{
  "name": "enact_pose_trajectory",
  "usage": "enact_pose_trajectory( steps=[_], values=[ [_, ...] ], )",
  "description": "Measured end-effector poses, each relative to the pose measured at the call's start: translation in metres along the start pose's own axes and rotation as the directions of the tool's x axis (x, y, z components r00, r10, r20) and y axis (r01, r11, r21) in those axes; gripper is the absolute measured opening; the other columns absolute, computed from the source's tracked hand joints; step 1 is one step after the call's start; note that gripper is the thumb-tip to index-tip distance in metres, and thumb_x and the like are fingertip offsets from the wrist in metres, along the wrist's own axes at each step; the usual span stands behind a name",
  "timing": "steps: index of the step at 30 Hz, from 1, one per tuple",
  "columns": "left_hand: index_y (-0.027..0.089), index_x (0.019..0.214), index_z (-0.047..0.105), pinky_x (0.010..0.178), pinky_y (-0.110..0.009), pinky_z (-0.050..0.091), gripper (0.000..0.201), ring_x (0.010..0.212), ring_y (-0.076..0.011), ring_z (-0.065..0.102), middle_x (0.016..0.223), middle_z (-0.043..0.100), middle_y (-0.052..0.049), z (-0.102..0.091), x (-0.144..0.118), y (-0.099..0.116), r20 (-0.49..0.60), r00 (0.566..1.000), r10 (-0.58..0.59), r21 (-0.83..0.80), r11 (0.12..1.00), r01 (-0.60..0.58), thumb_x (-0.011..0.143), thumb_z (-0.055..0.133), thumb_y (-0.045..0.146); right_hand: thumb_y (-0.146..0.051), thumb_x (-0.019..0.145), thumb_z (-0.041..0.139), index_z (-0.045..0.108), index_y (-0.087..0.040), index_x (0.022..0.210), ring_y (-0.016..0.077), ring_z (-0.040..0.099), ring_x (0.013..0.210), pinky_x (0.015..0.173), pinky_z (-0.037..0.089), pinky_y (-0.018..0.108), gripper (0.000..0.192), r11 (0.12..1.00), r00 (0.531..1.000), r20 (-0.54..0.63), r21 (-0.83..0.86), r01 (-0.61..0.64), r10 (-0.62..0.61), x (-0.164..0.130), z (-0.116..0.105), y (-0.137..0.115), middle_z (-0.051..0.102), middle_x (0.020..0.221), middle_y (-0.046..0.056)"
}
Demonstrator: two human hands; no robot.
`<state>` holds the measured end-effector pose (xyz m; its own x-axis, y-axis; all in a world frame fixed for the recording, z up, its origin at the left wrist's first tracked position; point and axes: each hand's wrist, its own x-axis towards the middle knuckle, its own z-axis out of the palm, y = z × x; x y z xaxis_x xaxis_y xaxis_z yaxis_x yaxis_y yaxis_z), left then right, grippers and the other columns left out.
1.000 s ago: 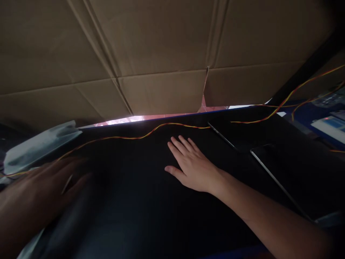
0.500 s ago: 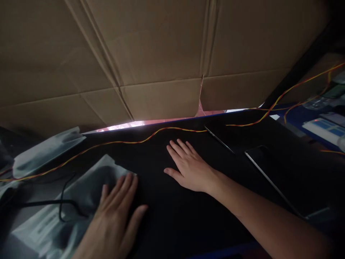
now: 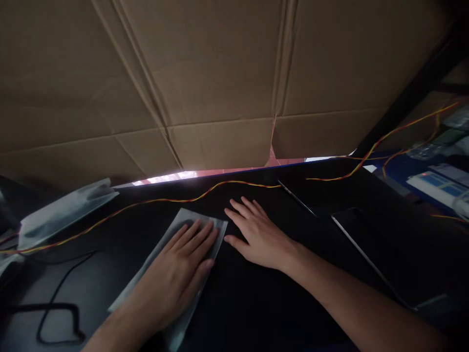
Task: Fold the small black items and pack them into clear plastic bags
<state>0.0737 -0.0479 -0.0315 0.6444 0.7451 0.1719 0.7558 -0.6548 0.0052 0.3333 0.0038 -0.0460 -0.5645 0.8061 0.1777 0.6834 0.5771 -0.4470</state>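
My left hand (image 3: 183, 266) lies flat, fingers stretched out, on a translucent white plastic bag (image 3: 196, 218) that rests on the black table (image 3: 249, 308). The hand covers much of the bag, so its contents cannot be made out. To the right, my right hand (image 3: 258, 234) is spread palm down on the bare tabletop, close to the bag's corner. Beyond my right hand lie a dark, phone-like slab (image 3: 298, 195) and a larger tablet-like slab (image 3: 373, 244) with a pale edge.
A twisted red-and-yellow wire (image 3: 176, 200) runs along the table's far side. At the left are another wrapped plastic bag (image 3: 66, 215) and a black cable (image 3: 54, 307). A cardboard sheet (image 3: 220, 73) stands behind. White-and-blue boxes (image 3: 439, 186) sit at the right.
My left hand has moved right and slightly away from me, with the plastic bag shifting along under it. The black cable now lies off the bag. My right hand stays in place.
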Motion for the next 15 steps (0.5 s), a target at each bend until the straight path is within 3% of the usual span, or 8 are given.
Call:
enact_pose_trajectory(
  steps=[3, 4, 6, 8, 11, 13, 15],
  values=[
    [0.015, 0.159, 0.057, 0.126, -0.066, 0.046, 0.054, 0.157, -0.0381, 0.05, 0.165, 0.058, -0.013, 0.017, 0.033, 0.01, -0.045, 0.99, -0.131, -0.029, 0.991, 0.13, 0.115, 0.034, 0.036, -0.017, 0.1, 0.057, 0.068, -0.017, 0.127, 0.0295, 0.062, 0.136, 0.115, 0.052, 0.05, 0.029, 0.991, 0.982, -0.187, 0.117, 0.062, -0.039, 0.0, -0.008, -0.008, 0.07, 0.142, 0.017],
    [0.014, 0.158, 0.058, 0.126, -0.067, 0.045, 0.054, 0.156, -0.0392, 0.05, 0.164, 0.058, -0.014, 0.021, 0.041, 0.011, -0.048, 0.987, -0.156, -0.036, 0.987, 0.154, 0.115, 0.034, 0.035, -0.011, 0.095, 0.057, 0.068, -0.018, 0.112, 0.0253, 0.068, 0.118, 0.103, 0.056, 0.043, 0.022, 0.984, 0.973, -0.221, 0.147, 0.104, -0.07, -0.001, -0.012, -0.011, 0.074, 0.124, 0.013],
    [0.013, 0.159, 0.057, 0.124, -0.069, 0.045, 0.055, 0.156, -0.043, 0.049, 0.166, 0.056, -0.017, 0.03, 0.05, 0.01, -0.051, 0.985, -0.165, -0.045, 0.986, 0.163, 0.113, 0.036, 0.034, -0.007, 0.088, 0.058, 0.063, -0.022, 0.091, 0.019, 0.065, 0.089, 0.083, 0.055, 0.034, 0.016, 0.957, 0.963, -0.164, 0.165, 0.239, -0.212, -0.004, -0.017, -0.016, 0.071, 0.094, 0.003],
    [0.012, 0.161, 0.054, 0.123, -0.072, 0.043, 0.056, 0.156, -0.0461, 0.048, 0.166, 0.055, -0.019, 0.036, 0.051, 0.006, -0.067, 0.985, -0.161, -0.062, 0.986, 0.157, 0.112, 0.037, 0.033, -0.011, 0.088, 0.064, 0.064, -0.023, 0.087, 0.016, 0.061, 0.077, 0.075, 0.05, 0.032, 0.011, 0.91, 0.92, -0.018, 0.144, 0.389, -0.391, -0.008, -0.019, -0.02, 0.067, 0.083, -0.003],
    [0.014, 0.168, 0.043, 0.125, -0.071, 0.041, 0.057, 0.16, -0.0428, 0.043, 0.164, 0.058, -0.017, 0.038, 0.046, 0.0, -0.115, 0.976, -0.186, -0.169, 0.972, 0.166, 0.115, 0.032, 0.034, -0.029, 0.098, 0.071, 0.072, -0.023, 0.102, 0.0153, 0.061, 0.075, 0.067, 0.046, 0.033, 0.007, 0.849, 0.844, 0.098, 0.057, 0.525, -0.528, -0.011, -0.009, -0.025, 0.072, 0.089, -0.004],
    [0.018, 0.171, 0.036, 0.129, -0.068, 0.039, 0.057, 0.163, -0.0381, 0.04, 0.164, 0.059, -0.013, 0.033, 0.043, -0.001, -0.126, 0.966, -0.225, -0.292, 0.939, 0.181, 0.117, 0.031, 0.035, -0.029, 0.105, 0.067, 0.074, -0.026, 0.104, 0.015, 0.061, 0.074, 0.062, 0.043, 0.033, 0.008, 0.806, 0.807, 0.049, -0.035, 0.591, -0.589, -0.01, 0.002, -0.028, 0.074, 0.091, -0.005],
    [0.024, 0.17, 0.038, 0.131, -0.064, 0.037, 0.053, 0.162, -0.0338, 0.043, 0.163, 0.061, -0.009, 0.022, 0.04, -0.001, -0.123, 0.956, -0.267, -0.424, 0.885, 0.193, 0.118, 0.032, 0.037, -0.022, 0.108, 0.061, 0.075, -0.027, 0.094, 0.0146, 0.059, 0.071, 0.059, 0.04, 0.033, 0.021, 0.764, 0.762, -0.07, -0.116, 0.635, -0.644, -0.008, 0.011, -0.031, 0.072, 0.082, -0.006]
  ],
)
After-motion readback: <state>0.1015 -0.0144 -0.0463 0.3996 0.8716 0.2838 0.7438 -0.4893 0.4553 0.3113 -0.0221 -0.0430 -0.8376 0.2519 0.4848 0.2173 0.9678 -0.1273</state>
